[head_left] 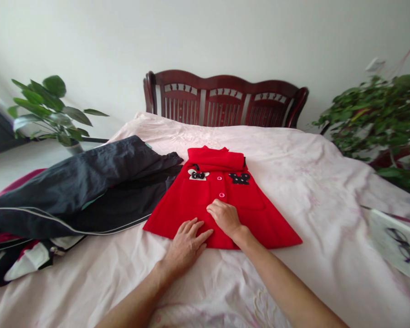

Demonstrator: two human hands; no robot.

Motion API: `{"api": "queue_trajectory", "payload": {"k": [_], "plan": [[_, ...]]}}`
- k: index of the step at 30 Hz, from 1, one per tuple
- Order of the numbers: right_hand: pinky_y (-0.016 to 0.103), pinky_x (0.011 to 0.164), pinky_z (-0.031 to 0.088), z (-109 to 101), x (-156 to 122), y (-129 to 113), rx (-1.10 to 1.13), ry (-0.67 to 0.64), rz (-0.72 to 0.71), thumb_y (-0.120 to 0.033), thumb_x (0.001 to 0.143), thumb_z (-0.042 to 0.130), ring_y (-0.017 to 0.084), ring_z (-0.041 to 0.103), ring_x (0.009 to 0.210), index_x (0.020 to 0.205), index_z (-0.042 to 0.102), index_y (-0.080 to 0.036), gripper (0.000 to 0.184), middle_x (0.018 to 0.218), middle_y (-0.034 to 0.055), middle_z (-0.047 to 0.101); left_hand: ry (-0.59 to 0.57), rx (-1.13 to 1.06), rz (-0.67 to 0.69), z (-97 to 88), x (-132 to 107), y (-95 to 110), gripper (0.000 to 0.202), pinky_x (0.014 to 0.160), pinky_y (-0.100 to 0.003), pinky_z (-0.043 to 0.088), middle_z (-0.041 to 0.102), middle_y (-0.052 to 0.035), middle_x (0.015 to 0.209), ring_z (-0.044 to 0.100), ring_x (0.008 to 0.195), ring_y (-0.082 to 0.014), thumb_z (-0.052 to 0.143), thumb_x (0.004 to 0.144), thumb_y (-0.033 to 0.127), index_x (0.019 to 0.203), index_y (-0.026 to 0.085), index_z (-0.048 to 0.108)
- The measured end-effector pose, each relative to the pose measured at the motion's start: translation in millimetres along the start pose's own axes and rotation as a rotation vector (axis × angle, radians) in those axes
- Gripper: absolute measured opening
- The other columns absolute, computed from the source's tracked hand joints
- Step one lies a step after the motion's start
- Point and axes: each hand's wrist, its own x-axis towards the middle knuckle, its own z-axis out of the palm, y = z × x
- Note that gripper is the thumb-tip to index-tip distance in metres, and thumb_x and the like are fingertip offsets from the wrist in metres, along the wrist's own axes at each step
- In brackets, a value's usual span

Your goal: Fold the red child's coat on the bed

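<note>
A small red coat (pixel 191 200) lies flat on the pale pink bed sheet (pixel 310 182), collar toward the headboard, with pink buttons down the front and two mouse patches near the chest. My left hand (pixel 187 242) rests flat on the coat's lower hem, fingers spread. My right hand (pixel 224 217) presses on the middle of the coat just below the lowest button, fingers curled down onto the cloth. Neither hand holds anything.
A dark navy jacket (pixel 82 191) lies heaped to the left of the coat, over some red, white and black cloth (pixel 23 262). A dark wooden headboard (pixel 225 98) stands behind. Potted plants stand at left (pixel 51 111) and right (pixel 379 116). A pair of glasses (pixel 405 248) lies on a white object at the right edge.
</note>
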Motion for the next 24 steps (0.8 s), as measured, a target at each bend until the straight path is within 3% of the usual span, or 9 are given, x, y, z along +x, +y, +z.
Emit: {"api": "queue_trajectory", "payload": {"k": [6,11,13,19,24], "plan": [[0.026,0.066,0.04,1,10,-3,-0.072,-0.09,-0.08,-0.018,0.099,0.044,0.015,0.064,0.082,0.09,0.069,-0.02,0.026,0.095,0.0065,0.067,-0.008,0.019,-0.006,-1.1,0,1,0.043,0.108,-0.05,0.043,0.058,-0.0081,0.138,0.047,0.134,-0.0294,0.056,0.095,0.028,0.138,0.034,0.055],[0.025,0.063,0.039,2,2,15,0.004,0.079,0.202,-0.025,0.103,0.036,0.016,0.064,0.084,0.104,0.064,-0.019,0.029,0.102,0.0076,0.066,-0.013,0.014,-0.001,-2.5,1,2,0.044,0.107,-0.05,0.044,0.057,-0.0069,0.139,0.047,0.134,-0.0295,0.055,0.096,0.029,0.139,0.035,0.054],[0.024,0.064,0.04,0,-5,21,0.07,0.117,0.239,-0.027,0.102,0.04,0.016,0.064,0.085,0.101,0.065,-0.02,0.025,0.101,0.0054,0.066,-0.015,0.02,-0.001,-2.6,1,3,0.044,0.108,-0.051,0.044,0.057,-0.007,0.139,0.047,0.134,-0.0299,0.055,0.096,0.028,0.139,0.035,0.054],[0.025,0.069,0.041,-2,-13,16,0.008,-0.004,0.022,-0.026,0.096,0.055,0.016,0.064,0.085,0.097,0.07,-0.025,0.015,0.094,0.0025,0.068,-0.002,0.029,-0.012,-3.0,0,5,0.044,0.109,-0.051,0.042,0.057,-0.0082,0.139,0.046,0.135,-0.0295,0.056,0.095,0.026,0.138,0.032,0.054],[0.027,0.069,0.04,-1,-2,10,-0.093,-0.052,-0.021,-0.016,0.097,0.046,0.017,0.063,0.084,0.089,0.068,-0.019,0.023,0.091,0.0068,0.068,0.001,0.032,-0.013,-3.4,0,6,0.045,0.11,-0.051,0.042,0.058,-0.008,0.138,0.047,0.135,-0.0297,0.057,0.094,0.025,0.138,0.031,0.054]]}}
